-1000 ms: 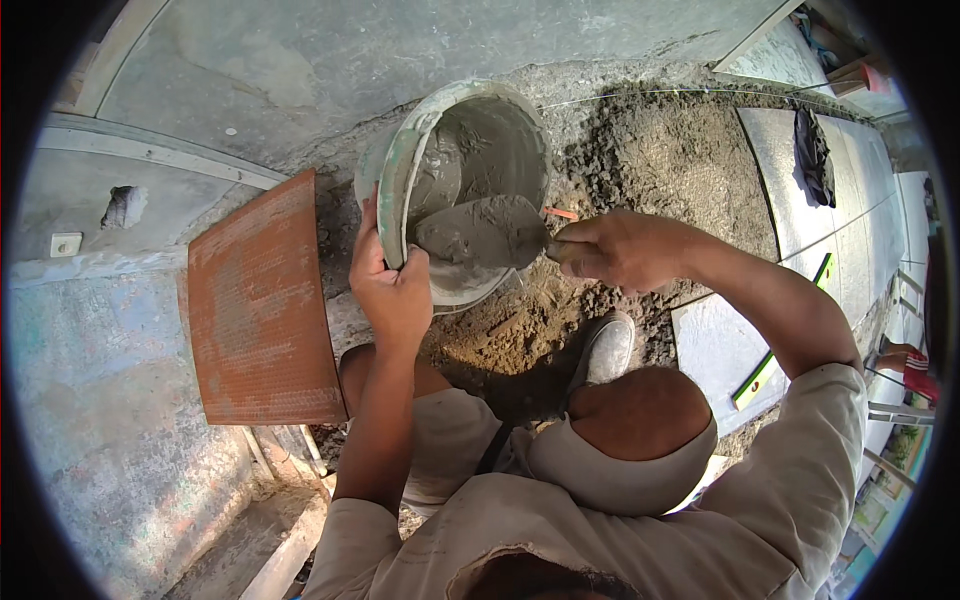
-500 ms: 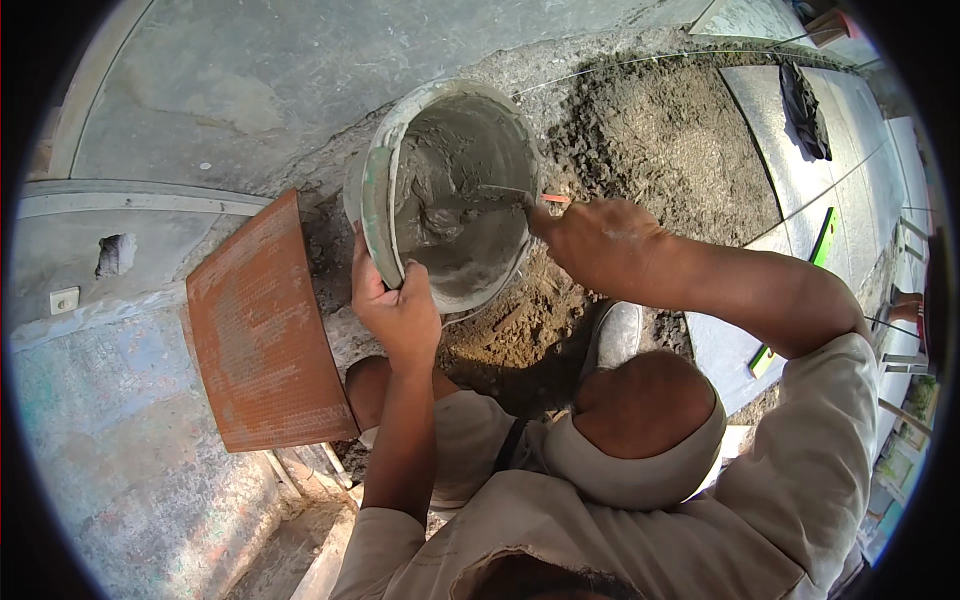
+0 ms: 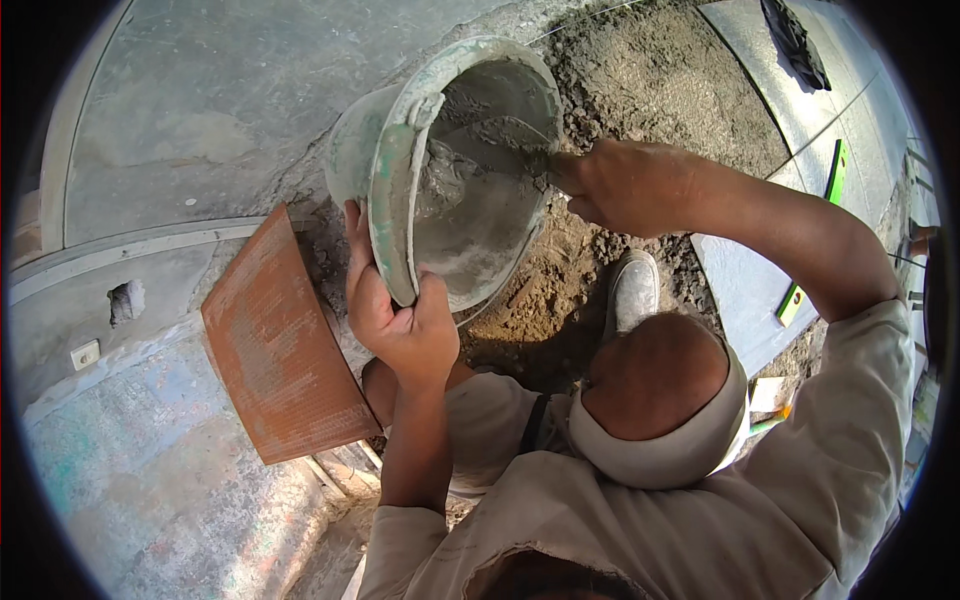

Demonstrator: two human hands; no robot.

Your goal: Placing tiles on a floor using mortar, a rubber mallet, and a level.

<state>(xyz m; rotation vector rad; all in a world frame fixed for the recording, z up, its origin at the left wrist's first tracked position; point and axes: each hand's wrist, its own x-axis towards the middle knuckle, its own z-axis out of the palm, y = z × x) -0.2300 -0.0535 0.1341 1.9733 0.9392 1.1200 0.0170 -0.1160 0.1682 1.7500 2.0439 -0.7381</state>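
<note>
A grey bucket [image 3: 383,190] is tilted in front of me, its mouth turned toward the right. Wet mortar [image 3: 445,180] clings to its inner wall and bottom. My left hand [image 3: 405,325] grips the near part of the rim, thumb inside and fingers against the outer side. In my right hand [image 3: 630,187] is the handle of a trowel, mostly covered by my fingers. The mortar-coated trowel blade [image 3: 490,148] reaches into the bucket, against the mortar.
An orange-brown tile [image 3: 285,345] leans by the wall at left, its ribbed side showing. Rough mortar bedding [image 3: 680,90] lies at far right beside laid grey tiles [image 3: 735,290]. A bright green level [image 3: 835,172] and a black plastic bag [image 3: 795,45] rest on them. My shoe [image 3: 632,290] stands on the soil.
The bucket has tipped further, its mouth turning more to the right, and my left hand has moved with it. The trowel blade has shifted up and shows more of its coated face.
</note>
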